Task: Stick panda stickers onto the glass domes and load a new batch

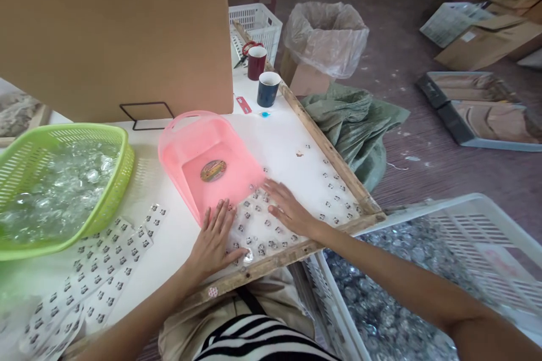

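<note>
A pink plastic scoop tray (237, 152) with an oval label lies on the white table, its open end toward me. My left hand (217, 237) rests flat at the tray's near edge, fingers spread. At the tray's right corner is my right hand (288, 208), fingers stretched out and holding nothing. Between the hands lie several small clear pieces with black-and-white panda-like prints (254, 223). One shiny clear round piece (248, 255) sits by my left thumb. Printed sheets (105, 265) with the same pattern spread on the left.
A green basket (127, 163) of clear round pieces stands at left. Cardboard (127, 28) rises behind the tray. Back right are a dark red mug (256, 65) and a navy mug (268, 91). A white crate (478, 203) full of clear pieces is below right. Wooden strips edge the table.
</note>
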Motion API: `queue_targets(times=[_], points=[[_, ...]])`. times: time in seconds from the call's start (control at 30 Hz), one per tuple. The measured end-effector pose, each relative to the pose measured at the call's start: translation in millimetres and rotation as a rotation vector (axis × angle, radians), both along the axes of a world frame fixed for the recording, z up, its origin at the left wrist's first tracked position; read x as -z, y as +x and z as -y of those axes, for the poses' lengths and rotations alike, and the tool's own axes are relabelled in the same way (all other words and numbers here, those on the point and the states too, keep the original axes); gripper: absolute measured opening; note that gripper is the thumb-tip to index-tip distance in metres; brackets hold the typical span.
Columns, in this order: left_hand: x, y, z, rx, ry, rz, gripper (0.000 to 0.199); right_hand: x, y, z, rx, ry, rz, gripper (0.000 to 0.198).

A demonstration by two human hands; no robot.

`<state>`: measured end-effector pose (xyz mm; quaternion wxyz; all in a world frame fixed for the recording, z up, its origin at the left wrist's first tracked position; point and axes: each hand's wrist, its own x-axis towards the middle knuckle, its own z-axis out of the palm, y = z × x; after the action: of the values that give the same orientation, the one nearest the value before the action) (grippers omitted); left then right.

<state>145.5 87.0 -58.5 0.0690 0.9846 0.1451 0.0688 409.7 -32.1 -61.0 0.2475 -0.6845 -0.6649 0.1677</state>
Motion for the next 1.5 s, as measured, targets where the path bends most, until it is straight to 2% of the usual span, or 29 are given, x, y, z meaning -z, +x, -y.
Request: queue_targets(times=[0.07, 0.17, 0.27, 0.33, 0.4, 0.47, 0.53, 0.6, 0.7, 0.77, 0.9, 1.03, 1.17, 1.3, 1.4, 1.5], points=[[-1.1, 11, 0, -0.007, 0.004, 0.019, 0.102, -9, 10, -12, -0.009, 0.062, -0.006, 0.062], [-1.4, 15, -2, -0.013, 0.005, 0.023, 0.100, -17, 64, -40, 0.136, 0.128, 0.113, 0.064], [0.2, 11, -2, -0.028, 0.005, 0.020, 0.100, -8, 124, -54, 0.351, 0.048, 0.239, 0.069], [1.3, 7, -1, -0.040, 0.004, 0.021, 0.102, 6, 141, -46, 0.412, -0.027, 0.259, 0.070], [1.6, 7, 0, -0.050, 0.000, 0.023, 0.103, 18, 133, -28, 0.392, -0.022, 0.257, 0.069], [1.5, 10, -1, -0.059, -0.006, 0.021, 0.102, 24, 111, -12, 0.327, 0.034, 0.224, 0.063], [1.7, 15, -3, -0.080, -0.011, 0.019, 0.100, 20, 91, -7, 0.277, 0.093, 0.189, 0.056], [2.8, 20, -8, -0.112, -0.010, 0.019, 0.098, 13, 85, -17, 0.292, 0.144, 0.192, 0.051], [5.6, 21, -18, -0.176, 0.011, 0.030, 0.096, 4, 104, -39, 0.403, 0.177, 0.233, 0.043], [7.6, 19, -25, -0.222, 0.028, 0.043, 0.094, 4, 121, -44, 0.419, 0.168, 0.231, 0.037], [10.0, 15, -30, -0.254, 0.033, 0.060, 0.091, 12, 138, -34, 0.369, 0.182, 0.193, 0.029], [10.3, 16, -28, -0.255, 0.024, 0.071, 0.091, 16, 151, -34, 0.466, 0.252, 0.240, 0.033], [10.4, 15, -27, -0.258, 0.024, 0.058, 0.091, 16, 158, -38, 0.465, 0.204, 0.201, 0.029], [10.3, 15, -26, -0.265, 0.009, 0.051, 0.091, 14, 119, -36, 0.396, 0.243, 0.083, 0.029], [7.5, 16, -25, -0.235, -0.012, 0.063, 0.092, 12, 73, -46, 0.177, 0.241, 0.014, 0.040], [3.2, 15, -21, -0.139, -0.033, 0.056, 0.093, 9, 48, -57, -0.003, 0.196, 0.037, 0.039]])
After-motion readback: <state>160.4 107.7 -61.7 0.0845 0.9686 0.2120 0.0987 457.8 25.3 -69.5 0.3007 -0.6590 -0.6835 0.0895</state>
